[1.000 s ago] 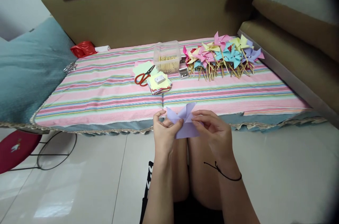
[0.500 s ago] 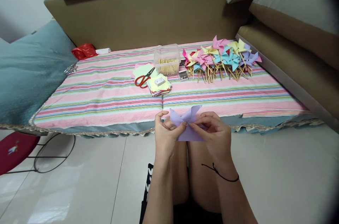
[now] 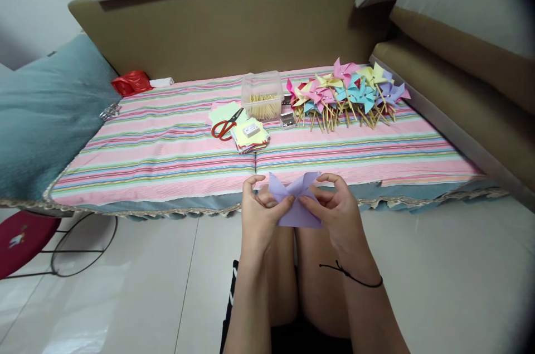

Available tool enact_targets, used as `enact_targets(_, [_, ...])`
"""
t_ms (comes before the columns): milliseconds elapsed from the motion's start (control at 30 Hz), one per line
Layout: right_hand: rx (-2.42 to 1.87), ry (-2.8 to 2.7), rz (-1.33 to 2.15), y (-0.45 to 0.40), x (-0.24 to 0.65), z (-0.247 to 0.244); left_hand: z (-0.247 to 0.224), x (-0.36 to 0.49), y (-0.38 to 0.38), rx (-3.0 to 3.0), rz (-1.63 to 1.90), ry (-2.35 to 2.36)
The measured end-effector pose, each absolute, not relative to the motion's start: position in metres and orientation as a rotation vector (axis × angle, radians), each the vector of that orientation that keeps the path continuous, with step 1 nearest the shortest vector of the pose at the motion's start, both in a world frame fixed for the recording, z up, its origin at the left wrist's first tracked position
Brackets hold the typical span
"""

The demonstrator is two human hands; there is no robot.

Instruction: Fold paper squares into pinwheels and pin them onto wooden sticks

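Observation:
A purple paper (image 3: 298, 214), partly folded with two points standing up at its top, is held above the knees. My left hand (image 3: 261, 212) pinches its left side, thumb near the centre. On the right side my right hand (image 3: 336, 209) grips it, its thumb also close to the middle; fingers behind the paper are partly hidden. Beyond the hands, red-handled scissors (image 3: 225, 126) lie beside a stack of coloured paper (image 3: 253, 142) with a small white box (image 3: 251, 130) on top. A clear plastic tub (image 3: 262, 96) holds thin wooden sticks.
Many paper pinwheels on sticks (image 3: 346, 92) are piled on the right of the striped cloth (image 3: 167, 148). A small clear case (image 3: 288, 120) sits beside the tub. A red bag (image 3: 131, 83) lies far left; a red stool (image 3: 27, 239) stands on the floor.
My right thumb has shifted on the paper near its centre, and the right index finger has lifted and curled. The paper's top right point has tilted outward. The left hand still grips.

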State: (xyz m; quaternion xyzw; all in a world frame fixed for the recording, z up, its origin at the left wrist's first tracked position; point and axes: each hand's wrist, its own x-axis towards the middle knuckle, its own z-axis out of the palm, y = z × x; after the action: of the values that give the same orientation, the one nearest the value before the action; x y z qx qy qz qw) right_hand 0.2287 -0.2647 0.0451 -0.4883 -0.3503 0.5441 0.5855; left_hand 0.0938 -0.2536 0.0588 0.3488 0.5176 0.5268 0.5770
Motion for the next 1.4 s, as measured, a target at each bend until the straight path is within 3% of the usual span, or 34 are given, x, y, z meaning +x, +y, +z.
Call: enact_targets(1400, [-1.191,-0.794,1.2,-0.2676,0.2296,0.0452,0.0554,0.0973,-0.2557,0.815,1.228,1.223])
